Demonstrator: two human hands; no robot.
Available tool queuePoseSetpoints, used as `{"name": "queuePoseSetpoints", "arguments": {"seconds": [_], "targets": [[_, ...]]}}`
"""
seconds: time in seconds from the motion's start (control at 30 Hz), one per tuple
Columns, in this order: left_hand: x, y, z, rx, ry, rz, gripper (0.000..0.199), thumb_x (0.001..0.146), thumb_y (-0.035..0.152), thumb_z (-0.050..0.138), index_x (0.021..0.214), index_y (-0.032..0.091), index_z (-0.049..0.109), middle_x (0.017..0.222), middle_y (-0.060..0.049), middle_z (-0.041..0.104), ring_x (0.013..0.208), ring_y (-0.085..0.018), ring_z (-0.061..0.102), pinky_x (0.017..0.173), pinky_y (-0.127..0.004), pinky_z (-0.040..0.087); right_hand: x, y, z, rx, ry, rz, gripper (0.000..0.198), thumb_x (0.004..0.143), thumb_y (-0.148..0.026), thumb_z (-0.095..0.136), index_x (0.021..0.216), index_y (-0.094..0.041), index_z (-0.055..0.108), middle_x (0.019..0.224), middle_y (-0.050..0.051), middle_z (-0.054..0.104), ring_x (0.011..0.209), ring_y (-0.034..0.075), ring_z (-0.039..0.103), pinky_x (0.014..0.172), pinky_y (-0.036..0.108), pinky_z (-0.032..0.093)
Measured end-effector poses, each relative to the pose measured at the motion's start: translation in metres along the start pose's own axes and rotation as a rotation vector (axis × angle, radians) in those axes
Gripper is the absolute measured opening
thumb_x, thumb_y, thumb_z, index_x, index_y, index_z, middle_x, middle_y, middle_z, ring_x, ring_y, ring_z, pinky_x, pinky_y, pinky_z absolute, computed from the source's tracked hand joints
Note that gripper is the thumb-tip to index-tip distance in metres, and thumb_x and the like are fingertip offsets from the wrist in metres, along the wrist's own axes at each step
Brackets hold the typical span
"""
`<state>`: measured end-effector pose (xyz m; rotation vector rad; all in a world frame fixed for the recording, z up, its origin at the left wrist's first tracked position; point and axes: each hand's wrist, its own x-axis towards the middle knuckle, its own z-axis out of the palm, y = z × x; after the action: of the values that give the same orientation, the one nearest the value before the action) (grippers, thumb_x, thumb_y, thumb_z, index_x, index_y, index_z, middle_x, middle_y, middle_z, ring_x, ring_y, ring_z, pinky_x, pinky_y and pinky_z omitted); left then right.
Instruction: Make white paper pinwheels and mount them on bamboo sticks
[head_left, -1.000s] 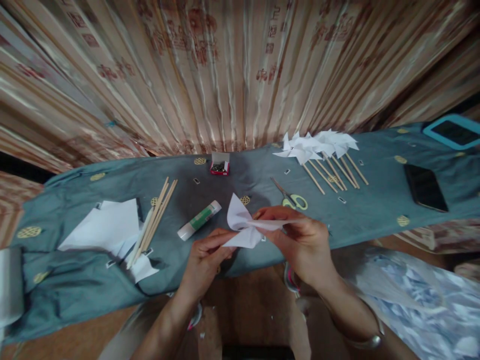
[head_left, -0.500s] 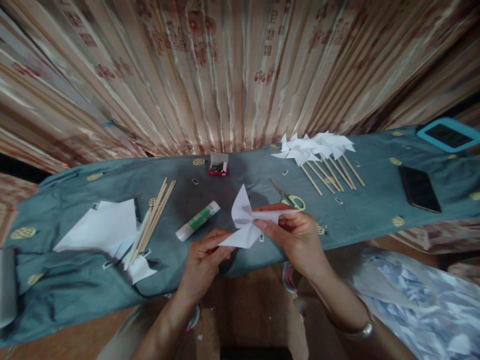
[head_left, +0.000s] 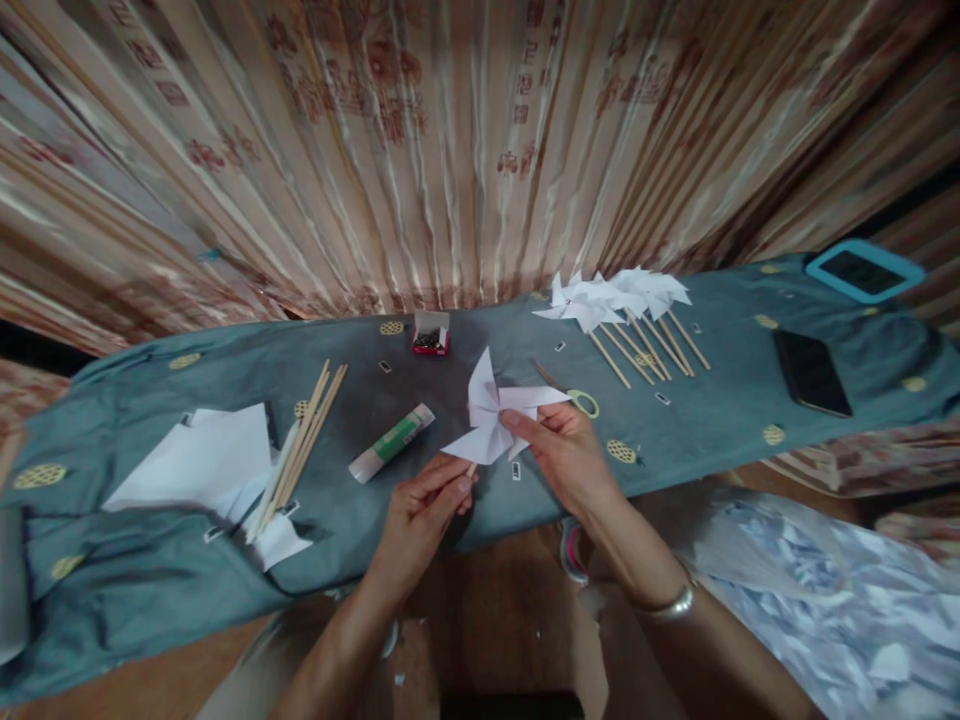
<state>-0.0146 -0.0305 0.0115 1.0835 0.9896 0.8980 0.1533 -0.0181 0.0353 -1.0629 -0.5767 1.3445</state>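
Note:
A white paper pinwheel (head_left: pixel 487 420) is held up over the near edge of the table, its folded blades spread. My right hand (head_left: pixel 566 450) grips it from the right, with the thumb pressed on its centre and the fingers behind the paper. Below the blades, my left hand (head_left: pixel 431 500) is closed around a thin wooden stick (head_left: pixel 472 469); only its top end shows, leading up behind the pinwheel. Just beyond the right hand lie scissors (head_left: pixel 583 403) with yellow-green handles. A green and white glue stick (head_left: pixel 391 443) rests left of the pinwheel.
A small red box of metal pins (head_left: pixel 430 342) stands open at the back. Several finished pinwheels (head_left: pixel 630 297) lie at the back right, near a phone (head_left: pixel 812 372) and a blue-framed tablet (head_left: pixel 866 270). Loose sticks (head_left: pixel 309 435) and paper sheets (head_left: pixel 199 458) are on the left.
The pinwheel has turned to face me more, and more of its blades show. My left hand has moved from a blade tip to the stick beneath. The view has shifted slightly.

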Motion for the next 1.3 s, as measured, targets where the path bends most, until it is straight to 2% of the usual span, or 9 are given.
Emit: {"name": "queuePoseSetpoints", "arguments": {"seconds": [0.17,0.27,0.57,0.77,1.13,1.3], "targets": [[0.003,0.005,0.005,-0.054,0.014,-0.065,0.029,0.068,0.042,0.081,0.082,0.017,0.080,0.070,0.000,0.055,0.059,-0.010,0.050,0.057,-0.024,0.042,0.003,-0.001,0.004,0.054,0.021,0.101,0.025,0.052,-0.034,0.092,0.061,-0.021,0.072,0.060,-0.003,0.073,0.052,0.010,0.063,0.058,0.024,0.054],[0.004,0.004,0.005,-0.062,0.030,-0.070,0.033,0.064,0.044,0.083,0.083,0.018,0.081,0.070,0.000,0.057,0.059,-0.010,0.051,0.057,-0.024,0.044,0.004,-0.003,0.004,0.063,0.029,0.115,0.026,0.049,-0.032,0.093,0.058,-0.022,0.071,0.061,-0.003,0.073,0.052,0.011,0.064,0.058,0.024,0.056],[0.006,-0.001,0.005,-0.011,0.050,-0.014,0.028,0.069,0.036,0.078,0.093,0.021,0.082,0.069,0.000,0.059,0.061,-0.011,0.053,0.060,-0.024,0.044,0.005,0.000,0.005,0.107,0.034,0.163,0.029,0.049,-0.031,0.093,0.067,-0.020,0.075,0.066,0.000,0.076,0.058,0.014,0.070,0.062,0.024,0.057],[0.007,-0.006,0.006,0.010,0.063,-0.020,0.031,0.070,0.037,0.078,0.095,0.020,0.081,0.073,-0.001,0.062,0.062,-0.012,0.053,0.061,-0.025,0.046,0.004,0.006,0.011,0.169,0.066,0.139,0.031,0.047,-0.031,0.094,0.065,-0.020,0.072,0.064,-0.001,0.075,0.058,0.014,0.070,0.062,0.026,0.059],[0.007,-0.017,0.012,-0.067,0.104,-0.057,0.029,0.068,0.032,0.080,0.094,0.020,0.081,0.080,-0.001,0.065,0.064,-0.012,0.059,0.062,-0.026,0.052,0.005,0.015,0.017,0.263,0.085,0.149,0.030,0.047,-0.027,0.093,0.065,-0.019,0.070,0.072,0.001,0.077,0.068,0.018,0.073,0.068,0.028,0.061],[0.007,-0.018,0.013,-0.131,0.138,-0.077,0.032,0.064,0.033,0.084,0.092,0.019,0.081,0.080,-0.002,0.067,0.066,-0.013,0.063,0.063,-0.027,0.057,0.005,0.015,0.020,0.308,0.097,0.167,0.027,0.047,-0.023,0.093,0.061,-0.018,0.070,0.070,0.000,0.076,0.064,0.013,0.070,0.065,0.022,0.059]]}}
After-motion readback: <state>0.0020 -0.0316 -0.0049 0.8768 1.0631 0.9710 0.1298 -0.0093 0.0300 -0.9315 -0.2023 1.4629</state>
